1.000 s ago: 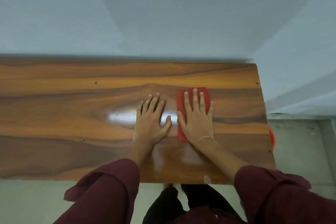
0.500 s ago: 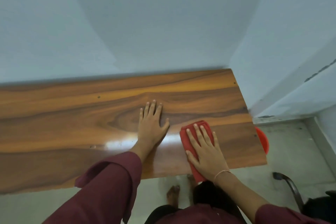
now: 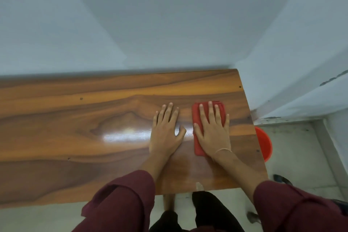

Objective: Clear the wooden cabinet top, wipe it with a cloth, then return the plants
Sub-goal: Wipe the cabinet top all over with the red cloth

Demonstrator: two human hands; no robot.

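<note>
No writing shows. My right hand (image 3: 211, 128) presses flat on the red cloth (image 3: 199, 145), now pushed back up the bench (image 3: 75, 137); left hand (image 3: 166, 130) spread flat beside it.

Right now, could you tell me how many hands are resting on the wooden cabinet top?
2: the left hand lies flat on bare wood, and the right hand presses the red cloth beside it.

Tabletop (image 3: 75, 128): wood-grain veneer, smooth and glossy, with a bright glare patch at frame centre. Cloth (image 3: 197, 149): red fabric, matt. Wall (image 3: 169, 24): pale paint, matt; bucket (image 3: 264, 143) at right: red, apparently plastic.
</note>
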